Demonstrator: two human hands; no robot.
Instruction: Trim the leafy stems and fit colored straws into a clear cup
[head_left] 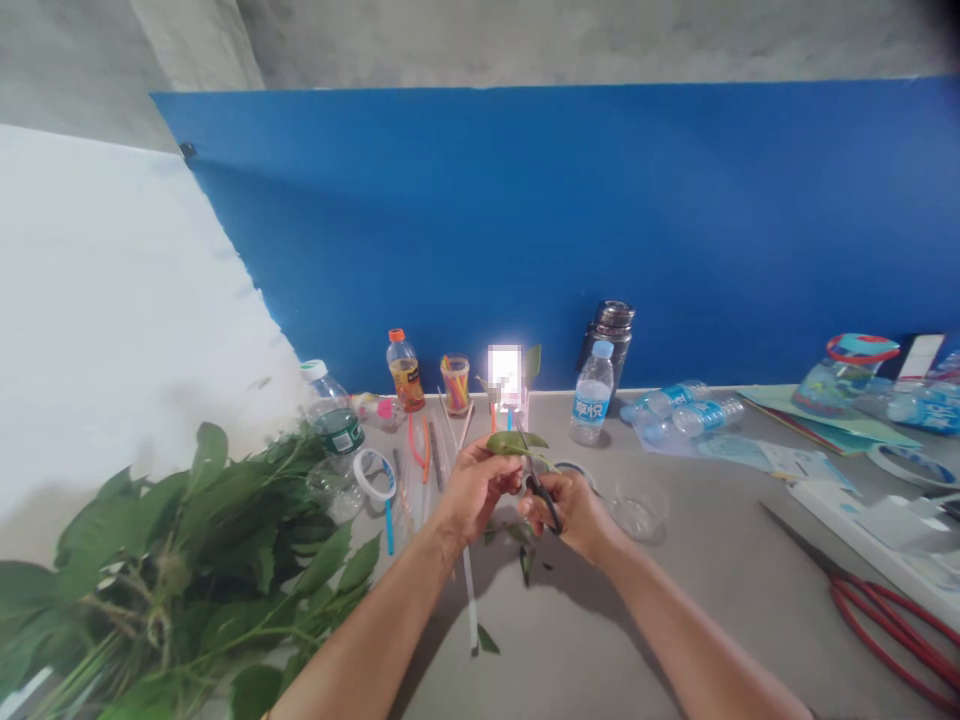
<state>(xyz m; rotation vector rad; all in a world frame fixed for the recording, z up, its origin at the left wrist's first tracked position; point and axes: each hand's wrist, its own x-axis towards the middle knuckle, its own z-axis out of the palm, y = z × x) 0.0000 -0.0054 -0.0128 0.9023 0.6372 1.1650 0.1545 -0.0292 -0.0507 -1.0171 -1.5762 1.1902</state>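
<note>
- Green leaf (516,441), pinched near its lower edge between thumb and fingers of the left hand (480,492), raised above the tabletop (585,640); right at the fingertips, so nearer the left hand than the right.
- Long axis running roughly side to side, set across the line of the scissors (546,503); blades pointing away from the body and slightly left, overlapping the leaf's middle in this view (between the blades or merely behind them, impossible to say).
- Just to the right, fingers of the right hand (574,508) curled around the black handles; spread of the blades too fine to judge.
- Below, plain grey surface, with leaf scraps (525,560) under the hands and a loose leaf (488,640) closer to the body.
- On the left, heaped leafy branches (247,520), near a white tape roll (375,475).
- Farther back, before a blue panel (480,230): juice bottle (406,378), cup of sticks (455,385), water bottle (591,405) in front of a dark thermos (615,330).
- On the right, clear bowl (637,510) near the right hand; red-handled shears (889,615) well apart, beside a white power strip (847,515).
</note>
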